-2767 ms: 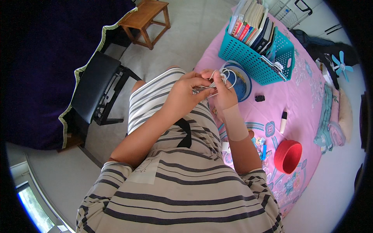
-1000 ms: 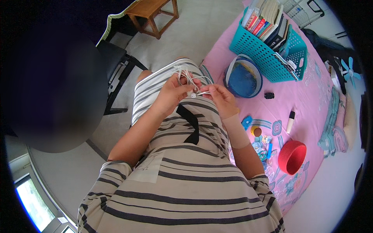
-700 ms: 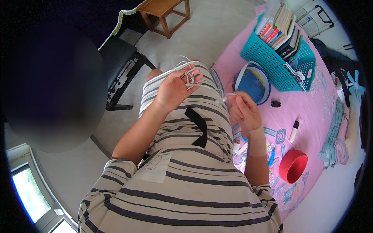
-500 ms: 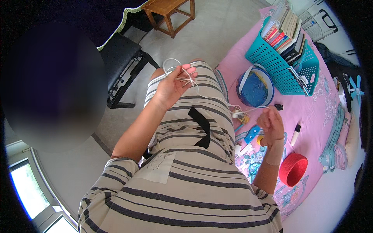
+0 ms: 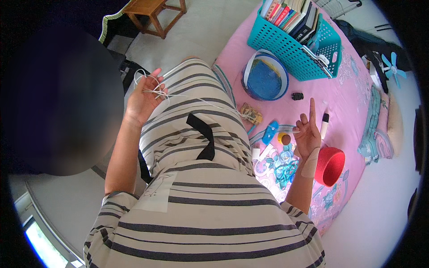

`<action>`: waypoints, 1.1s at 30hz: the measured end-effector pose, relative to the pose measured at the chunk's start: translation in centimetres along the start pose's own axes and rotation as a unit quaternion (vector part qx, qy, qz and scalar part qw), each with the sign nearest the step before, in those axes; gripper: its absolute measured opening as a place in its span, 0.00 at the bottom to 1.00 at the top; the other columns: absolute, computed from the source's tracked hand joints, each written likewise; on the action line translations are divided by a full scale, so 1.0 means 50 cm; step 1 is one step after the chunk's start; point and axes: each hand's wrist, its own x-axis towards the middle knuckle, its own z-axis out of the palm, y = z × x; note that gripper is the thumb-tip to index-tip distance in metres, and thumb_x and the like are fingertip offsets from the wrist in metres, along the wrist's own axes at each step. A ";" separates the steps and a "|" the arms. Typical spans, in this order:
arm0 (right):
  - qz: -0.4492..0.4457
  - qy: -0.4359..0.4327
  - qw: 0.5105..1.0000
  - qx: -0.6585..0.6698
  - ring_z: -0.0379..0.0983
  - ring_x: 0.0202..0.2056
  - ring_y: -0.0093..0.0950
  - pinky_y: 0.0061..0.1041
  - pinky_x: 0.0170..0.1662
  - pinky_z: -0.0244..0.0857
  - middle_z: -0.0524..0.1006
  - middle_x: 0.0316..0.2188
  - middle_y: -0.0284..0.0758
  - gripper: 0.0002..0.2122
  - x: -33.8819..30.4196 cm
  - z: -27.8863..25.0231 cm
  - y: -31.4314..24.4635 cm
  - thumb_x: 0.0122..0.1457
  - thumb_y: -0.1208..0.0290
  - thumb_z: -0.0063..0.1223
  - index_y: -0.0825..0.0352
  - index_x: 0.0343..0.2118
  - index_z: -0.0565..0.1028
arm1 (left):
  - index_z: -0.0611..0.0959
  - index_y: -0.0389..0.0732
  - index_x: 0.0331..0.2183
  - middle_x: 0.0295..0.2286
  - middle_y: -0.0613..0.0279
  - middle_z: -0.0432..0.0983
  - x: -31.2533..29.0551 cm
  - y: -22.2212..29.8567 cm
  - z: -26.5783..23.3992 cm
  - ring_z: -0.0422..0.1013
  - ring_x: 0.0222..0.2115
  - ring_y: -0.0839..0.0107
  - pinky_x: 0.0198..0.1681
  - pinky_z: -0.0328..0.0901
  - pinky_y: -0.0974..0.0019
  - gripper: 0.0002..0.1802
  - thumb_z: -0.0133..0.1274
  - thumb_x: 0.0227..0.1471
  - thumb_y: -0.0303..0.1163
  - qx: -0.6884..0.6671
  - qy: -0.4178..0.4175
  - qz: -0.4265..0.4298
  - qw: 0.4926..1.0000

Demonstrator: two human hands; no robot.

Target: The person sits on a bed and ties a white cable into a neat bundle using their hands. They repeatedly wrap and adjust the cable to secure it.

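Observation:
My left hand (image 5: 145, 98) is closed around a loosely looped white cord (image 5: 163, 94), palm up above the left side of my lap. From it the cord runs right across my striped clothing toward a small yellowish patterned block (image 5: 251, 114) on the bed. My right hand (image 5: 307, 134) is raised over the bed, palm up, index finger stretched out and the others loosely bent. A thin whitish streak ends at its outer fingers; whether it is the cord cannot be told. Near this hand lie a blue dotted item (image 5: 270, 132) and a small yellow-and-brown round container (image 5: 283, 138).
On the pink bedcover (image 5: 232, 49) stand a teal basket (image 5: 286, 53) of books, a blue bucket (image 5: 264, 80) with a white handle and a red round basket (image 5: 330, 166). A small black object (image 5: 297, 96) and a black-capped tube (image 5: 325, 126) lie nearby. A wooden stool (image 5: 154, 18) stands beyond.
My view has shifted, so the bed things sit further left. The right hand has turned palm up with its index finger extended. The left hand keeps the cord loops, and the cord stretches straighter across my lap.

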 end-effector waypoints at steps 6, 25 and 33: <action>0.031 0.126 0.991 -0.011 0.72 0.34 0.24 0.24 0.39 0.71 0.74 0.32 0.33 0.18 -0.007 -0.098 0.015 0.63 0.71 0.42 0.66 0.56 0.62 | 0.75 0.40 0.45 0.29 0.69 0.65 -0.009 0.015 -0.029 0.58 0.27 0.80 0.30 0.57 0.75 0.24 0.31 0.63 0.47 0.030 -0.066 0.045 0.996; 0.034 -0.285 0.789 -0.543 0.72 0.36 0.27 0.24 0.41 0.66 0.75 0.35 0.35 0.13 0.076 0.256 0.180 0.57 0.68 0.52 0.67 0.44 0.71 | 0.70 0.40 0.28 0.22 0.70 0.59 -0.135 0.203 0.141 0.57 0.18 0.84 0.19 0.57 0.82 0.17 0.42 0.60 0.43 0.033 -0.282 0.172 0.943; 0.163 -0.366 0.854 -0.332 0.59 0.17 0.13 0.17 0.28 0.62 0.68 0.19 0.27 0.12 0.099 0.337 0.099 0.64 0.68 0.40 0.73 0.38 0.72 | 0.71 0.36 0.34 0.28 0.66 0.62 -0.155 0.403 0.158 0.62 0.26 0.82 0.27 0.64 0.80 0.11 0.41 0.61 0.35 -0.020 -0.368 0.249 0.896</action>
